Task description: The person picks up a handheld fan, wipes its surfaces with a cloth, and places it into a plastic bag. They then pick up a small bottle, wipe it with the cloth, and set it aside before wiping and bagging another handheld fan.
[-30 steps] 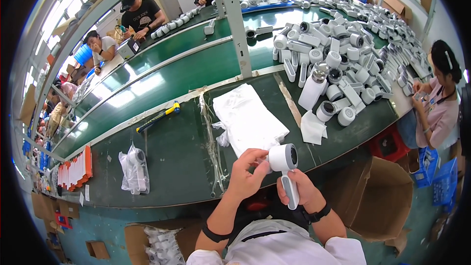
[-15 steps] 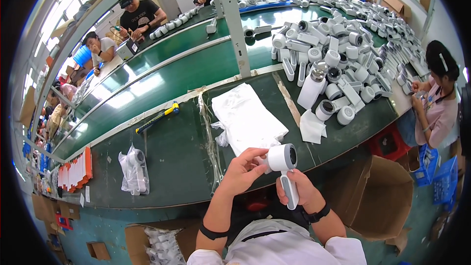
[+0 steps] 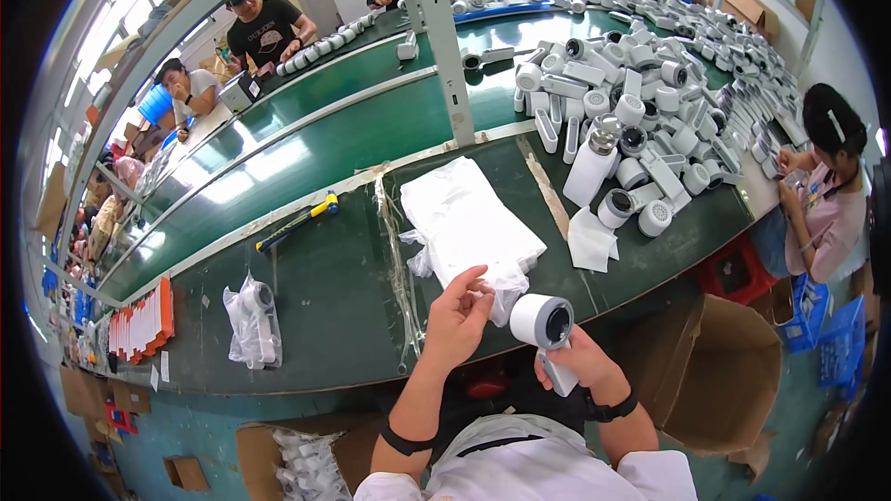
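My right hand (image 3: pixel 582 359) is wrapped around the handle of a white handheld device (image 3: pixel 533 321) with a round, grey-rimmed head and a dark round opening. It hangs tilted just beyond the table's front edge. My left hand (image 3: pixel 457 320) pinches the near edge of a clear plastic bag (image 3: pixel 507 295), between thumb and fingers. That bag lies at the front of a stack of white plastic bags (image 3: pixel 471 218) on the dark green table. Farther left rests another such device inside a clear bag (image 3: pixel 253 323).
A yellow-and-black hammer (image 3: pixel 299 221) lies left of the stack. A large heap of white devices (image 3: pixel 631 111) covers the right side, with a metal-topped bottle (image 3: pixel 591 162) in front. A cardboard box (image 3: pixel 715 376) stands lower right. Co-workers sit around; one (image 3: pixel 831 186) is at right.
My left hand has left the device's head and moved forward to the bag edge, which now lifts. The device has turned, its opening facing me more, and shifted slightly nearer.
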`<control>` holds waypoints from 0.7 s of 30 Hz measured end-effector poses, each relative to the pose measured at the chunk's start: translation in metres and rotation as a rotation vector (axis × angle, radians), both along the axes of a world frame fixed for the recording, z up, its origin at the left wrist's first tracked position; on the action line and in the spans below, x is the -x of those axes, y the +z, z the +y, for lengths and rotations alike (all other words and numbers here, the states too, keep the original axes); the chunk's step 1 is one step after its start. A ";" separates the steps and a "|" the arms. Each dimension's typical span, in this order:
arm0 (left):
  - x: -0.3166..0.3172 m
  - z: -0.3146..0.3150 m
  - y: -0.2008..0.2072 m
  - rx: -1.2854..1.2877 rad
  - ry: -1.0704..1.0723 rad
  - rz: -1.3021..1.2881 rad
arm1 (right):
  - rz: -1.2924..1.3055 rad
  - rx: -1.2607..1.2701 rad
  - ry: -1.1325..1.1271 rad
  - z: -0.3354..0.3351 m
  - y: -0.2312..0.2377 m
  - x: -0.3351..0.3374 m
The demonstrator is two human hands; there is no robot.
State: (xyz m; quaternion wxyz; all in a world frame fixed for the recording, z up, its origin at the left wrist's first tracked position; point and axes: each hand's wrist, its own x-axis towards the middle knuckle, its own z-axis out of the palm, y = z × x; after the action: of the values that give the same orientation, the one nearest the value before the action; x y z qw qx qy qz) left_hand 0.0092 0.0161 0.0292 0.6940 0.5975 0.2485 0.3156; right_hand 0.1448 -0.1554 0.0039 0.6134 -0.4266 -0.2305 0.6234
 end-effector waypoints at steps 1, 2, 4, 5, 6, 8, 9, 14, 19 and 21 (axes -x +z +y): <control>0.000 0.000 -0.001 0.001 -0.002 0.001 | 0.006 -0.001 0.007 0.000 0.002 0.000; 0.000 0.001 -0.003 -0.139 0.004 0.048 | 0.013 -0.002 0.014 0.000 0.004 0.001; 0.001 0.002 -0.005 -0.280 0.008 0.095 | 0.019 -0.003 0.021 0.001 0.008 -0.001; 0.002 0.003 -0.005 -0.231 -0.022 0.118 | -0.023 -0.012 0.098 0.002 0.011 -0.003; 0.003 0.003 -0.005 -0.182 -0.052 0.141 | -0.066 -0.022 0.176 0.004 0.013 -0.004; 0.003 0.001 0.003 -0.147 -0.082 0.154 | -0.121 -0.015 0.203 0.012 0.012 -0.006; 0.003 0.000 0.006 -0.112 -0.111 0.165 | -0.178 -0.010 0.231 0.015 0.010 -0.006; 0.008 0.007 0.006 -0.161 -0.111 0.136 | -0.068 -0.050 0.294 0.024 -0.003 -0.008; 0.016 0.011 0.007 -0.145 -0.115 0.154 | -0.230 0.008 0.076 0.028 0.002 -0.004; 0.015 0.008 0.008 -0.183 -0.096 0.102 | -0.280 0.029 0.062 0.029 0.002 -0.002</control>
State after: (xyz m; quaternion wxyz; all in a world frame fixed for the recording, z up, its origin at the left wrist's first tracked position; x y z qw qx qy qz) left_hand -0.0054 0.0246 0.0377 0.6372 0.6850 0.2248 0.2725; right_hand 0.1466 -0.1268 0.0058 0.5495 -0.5108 -0.3179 0.5797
